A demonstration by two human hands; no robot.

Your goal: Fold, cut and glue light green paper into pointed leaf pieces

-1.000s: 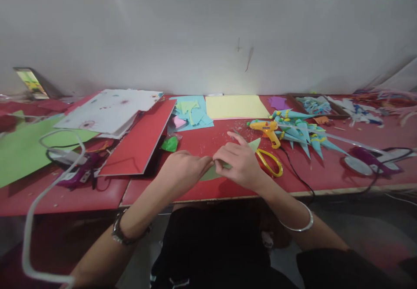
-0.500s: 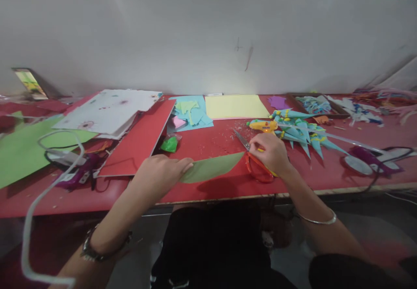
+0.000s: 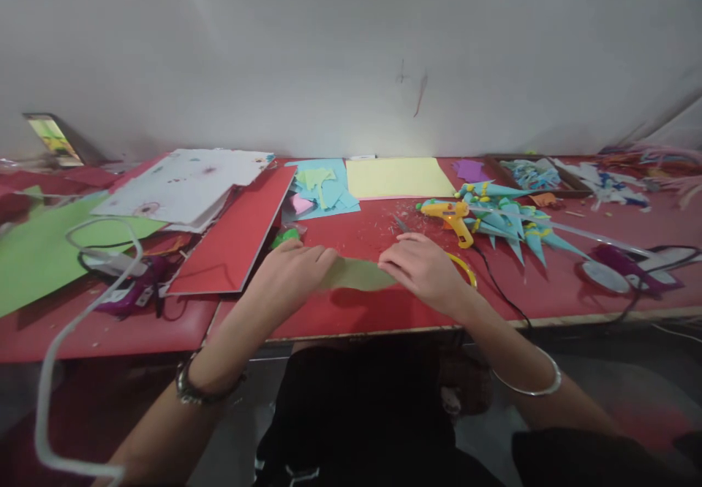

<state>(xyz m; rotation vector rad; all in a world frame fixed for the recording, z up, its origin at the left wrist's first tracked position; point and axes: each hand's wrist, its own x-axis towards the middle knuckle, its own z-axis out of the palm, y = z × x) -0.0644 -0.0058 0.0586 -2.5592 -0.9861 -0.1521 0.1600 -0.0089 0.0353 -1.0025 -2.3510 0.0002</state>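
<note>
A strip of green paper (image 3: 357,273) stretches between my two hands, just above the red tabletop. My left hand (image 3: 299,269) pinches its left end between thumb and fingers. At the other end, my right hand (image 3: 420,266) has its fingers closed on the paper's edge. Scissors (image 3: 463,266) lie on the table, mostly hidden under my right hand; a blade tip and part of a yellow handle show. Just beyond that hand rests a yellow glue gun (image 3: 450,216), its cord running to the table's front edge.
Blue paper cones (image 3: 510,224) with yellow trim lie right of the glue gun. A pale yellow sheet (image 3: 398,178) and blue paper scraps (image 3: 329,196) sit at the back. To the left are a red board (image 3: 235,235) and white sheets (image 3: 183,183). A white tube frame (image 3: 47,384) stands front left.
My right hand has left the scissors on the table and moved left to the green paper's right end. My left hand has shifted slightly right and up.
</note>
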